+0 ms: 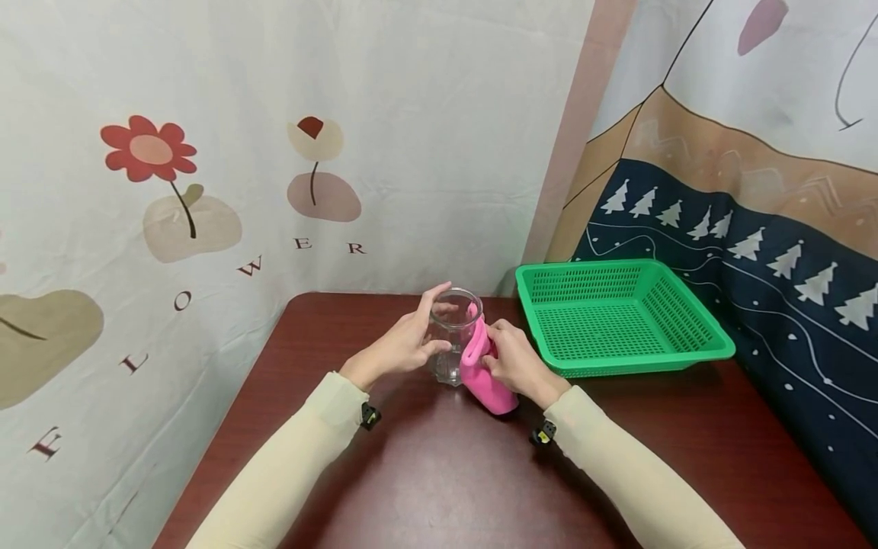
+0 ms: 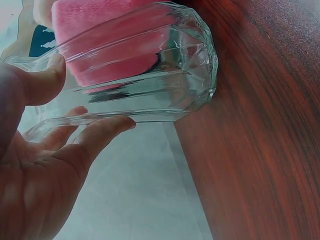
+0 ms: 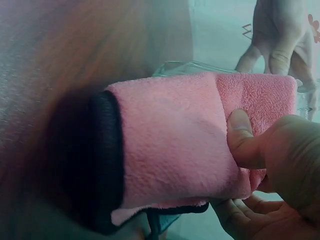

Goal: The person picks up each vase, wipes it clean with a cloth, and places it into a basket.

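Note:
My left hand (image 1: 401, 339) holds a clear glass jar (image 1: 447, 366) between thumb and fingers, at its left side. The jar stands upright with its round rim facing up; ridges run down its wall to a faceted base, seen in the left wrist view. Pinched in my right hand (image 1: 514, 358) is a folded pink cloth (image 1: 490, 389) with a dark edging. The cloth lies against the jar's right side, and its upper end reaches the rim. In the right wrist view the cloth (image 3: 170, 135) hides most of the jar.
A green plastic basket (image 1: 624, 364) with slotted walls stands at the back right of the dark red wooden table (image 1: 439, 488). Printed curtains (image 1: 439, 152) hang right behind the table and along its right side.

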Demonstrator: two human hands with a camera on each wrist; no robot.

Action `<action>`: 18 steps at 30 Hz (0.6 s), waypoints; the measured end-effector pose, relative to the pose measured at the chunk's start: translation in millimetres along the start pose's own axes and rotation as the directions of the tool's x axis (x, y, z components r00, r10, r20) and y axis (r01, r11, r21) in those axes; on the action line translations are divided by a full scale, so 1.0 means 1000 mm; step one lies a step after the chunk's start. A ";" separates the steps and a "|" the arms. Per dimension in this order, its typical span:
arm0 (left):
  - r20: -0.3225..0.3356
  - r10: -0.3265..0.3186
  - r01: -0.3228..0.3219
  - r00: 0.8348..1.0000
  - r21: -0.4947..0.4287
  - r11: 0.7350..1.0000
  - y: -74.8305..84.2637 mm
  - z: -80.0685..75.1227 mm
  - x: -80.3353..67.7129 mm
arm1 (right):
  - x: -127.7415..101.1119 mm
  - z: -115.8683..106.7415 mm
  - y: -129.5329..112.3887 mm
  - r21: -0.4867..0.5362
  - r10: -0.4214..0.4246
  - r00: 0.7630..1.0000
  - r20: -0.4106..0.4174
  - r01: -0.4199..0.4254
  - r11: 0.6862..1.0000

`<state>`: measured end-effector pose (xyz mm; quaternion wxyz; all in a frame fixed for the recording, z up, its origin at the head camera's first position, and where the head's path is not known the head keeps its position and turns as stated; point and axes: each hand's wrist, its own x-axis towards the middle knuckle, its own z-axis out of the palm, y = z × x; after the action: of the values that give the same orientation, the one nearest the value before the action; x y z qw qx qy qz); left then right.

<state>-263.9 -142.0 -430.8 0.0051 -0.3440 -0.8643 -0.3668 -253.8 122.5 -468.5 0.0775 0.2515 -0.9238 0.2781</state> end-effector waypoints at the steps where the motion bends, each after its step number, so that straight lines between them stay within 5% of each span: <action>1: -0.002 0.003 -0.003 1.000 0.001 1.000 0.000 0.000 0.000 | -0.001 0.001 0.000 -0.003 0.009 1.000 0.005 -0.009 1.000; 13: -0.010 -0.006 0.006 1.000 0.004 1.000 0.001 0.000 0.000 | -0.008 0.013 0.004 -0.003 0.084 0.994 0.064 -0.084 0.996; 18: -0.014 0.005 -0.005 1.000 0.001 1.000 0.000 0.000 0.001 | -0.010 0.026 0.021 0.007 0.039 0.998 0.040 -0.040 0.999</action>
<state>-264.6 -141.6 -430.2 0.0122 -0.3434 -0.8636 -0.3689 -256.1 127.7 -502.7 0.0524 0.2391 -0.9288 0.2781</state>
